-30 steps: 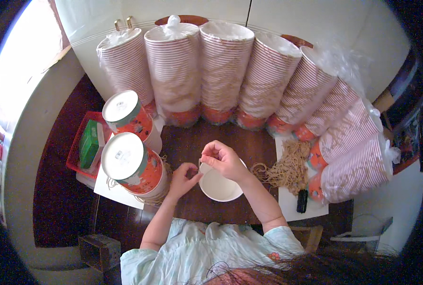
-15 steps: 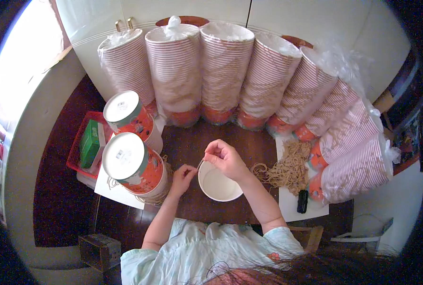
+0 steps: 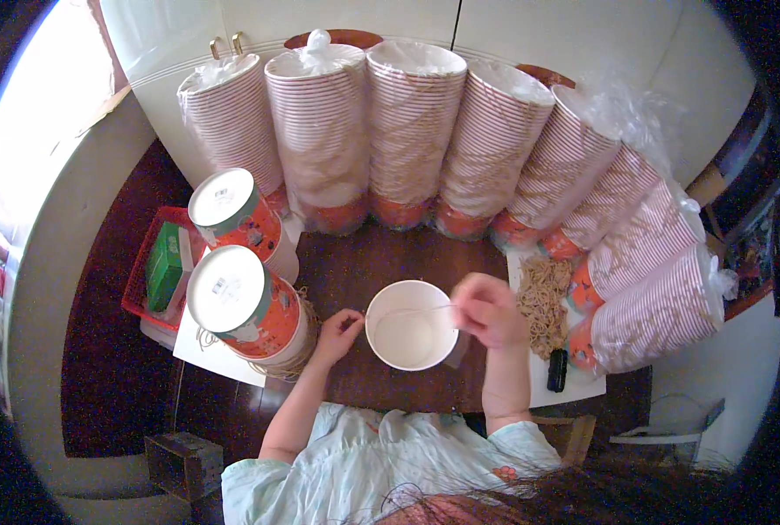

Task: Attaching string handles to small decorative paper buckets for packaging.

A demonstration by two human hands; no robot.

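Observation:
A white paper tub [image 3: 412, 344] stands upright on the dark table in front of me, its mouth facing up. Across its opening runs a thin tan string [image 3: 412, 310]. My right hand [image 3: 492, 312], slightly blurred, pinches the string just past the tub's right rim. At the left rim my left hand [image 3: 342, 331] is closed in a pinch where the string reaches it; the fine end between those fingers is hard to make out. To the right lies a heap of tan strings [image 3: 543, 306] on a white sheet.
Tall plastic-wrapped stacks of paper tubs [image 3: 416, 122] curve around the table's far and right sides. On the left stand two upturned orange tubs [image 3: 272, 306], strings around the nearer one. A red basket [image 3: 136, 271] holds a green box [image 3: 164, 267]. A black object [image 3: 557, 371] lies right.
My right hand has moved right, from the tub's left rim to past its right rim, drawing the string across the opening. My left hand has hardly moved.

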